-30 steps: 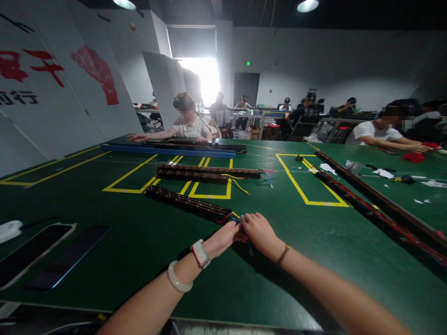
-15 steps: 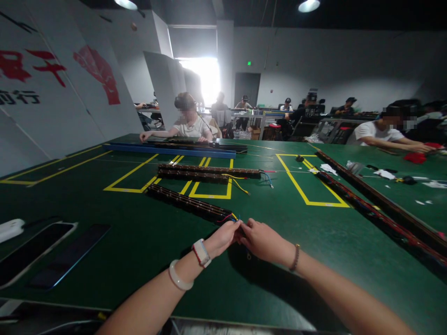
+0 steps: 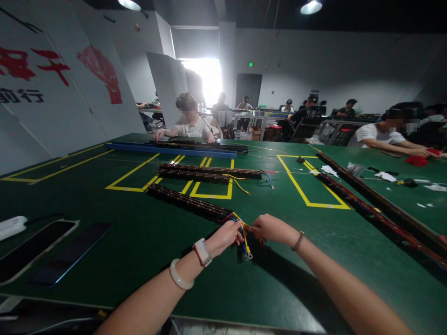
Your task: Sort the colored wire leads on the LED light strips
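Observation:
Near the front of the green table [image 3: 146, 260] lies a long dark bar with thin copper-coloured lines [image 3: 188, 203], set at a slant. Yellow and blue wires [image 3: 246, 242] come out of its right end, with metal ring terminals hanging at their tips. My left hand [image 3: 227, 237] is closed, pinching these wires between thumb and fingers just past the bar's end. Right beside it, my right hand [image 3: 275, 230] is closed with its fingertips on a wire drawn off to the right. A small red end shows below those fingers; the rest of that wire is hidden.
Behind lie two similar bars [image 3: 209, 173] with loose wire ends, and a blue rail [image 3: 171, 151]. Long wired strips [image 3: 363, 200] run down the right side. Phones [image 3: 71, 253] lie at left. A person [image 3: 190, 123] works across the table, another [image 3: 380, 137] at right.
My hands have moved apart, the right one shifting a little rightward. The yellow and blue wires with their ring terminals now show between them. The person opposite has moved a hand rightward.

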Demonstrator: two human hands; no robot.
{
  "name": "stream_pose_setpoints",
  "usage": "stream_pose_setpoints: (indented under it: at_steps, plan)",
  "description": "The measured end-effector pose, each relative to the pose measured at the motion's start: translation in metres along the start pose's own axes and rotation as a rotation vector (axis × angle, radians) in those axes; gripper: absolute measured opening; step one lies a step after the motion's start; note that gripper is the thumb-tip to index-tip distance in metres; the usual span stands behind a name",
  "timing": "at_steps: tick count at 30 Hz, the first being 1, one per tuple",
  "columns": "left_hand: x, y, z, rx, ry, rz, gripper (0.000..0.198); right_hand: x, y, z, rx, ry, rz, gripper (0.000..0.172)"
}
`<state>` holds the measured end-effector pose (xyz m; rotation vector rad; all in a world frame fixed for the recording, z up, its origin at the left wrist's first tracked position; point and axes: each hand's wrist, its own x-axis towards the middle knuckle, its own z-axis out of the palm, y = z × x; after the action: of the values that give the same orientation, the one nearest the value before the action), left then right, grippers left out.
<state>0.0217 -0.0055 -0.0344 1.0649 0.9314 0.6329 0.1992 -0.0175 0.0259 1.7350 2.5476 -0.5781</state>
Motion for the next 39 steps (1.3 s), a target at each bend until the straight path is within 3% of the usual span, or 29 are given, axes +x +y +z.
stream_pose_setpoints:
  at_steps: [4,8,14,18,23,26,29,33,39]
  plan:
    - [-0.005,0.007,-0.002,0.035,-0.043,-0.008,0.039,0.015,0.023,0.003,-0.145,0.229,0.147,0.028]
    - [-0.008,0.014,-0.002,0.044,-0.072,-0.026,0.038,0.031,0.039,0.014,-0.070,0.409,0.157,0.018]
    - [-0.005,0.014,-0.005,0.011,-0.091,-0.075,0.039,0.046,0.048,0.029,-0.021,0.462,0.133,0.021]
    - [-0.004,0.012,-0.008,-0.024,-0.105,-0.099,0.033,0.046,0.046,0.034,-0.155,0.522,0.091,0.021]
    - [0.000,0.008,-0.011,-0.086,-0.141,-0.083,0.028,0.031,0.041,0.040,-0.347,0.711,-0.115,0.015]
    - [0.004,0.005,-0.011,-0.179,-0.161,-0.075,0.026,0.020,0.038,0.042,-0.348,0.750,-0.429,0.016]
    - [0.007,0.002,-0.012,-0.244,-0.158,-0.068,0.020,0.012,0.034,0.044,-0.388,0.689,-0.684,0.024]
    - [0.009,0.000,-0.013,-0.249,-0.162,-0.072,0.015,0.012,0.031,0.045,-0.444,0.608,-0.784,0.030]
    - [0.010,-0.002,-0.012,-0.135,-0.179,-0.054,0.020,0.014,0.032,0.044,-0.364,0.630,-0.823,0.028]
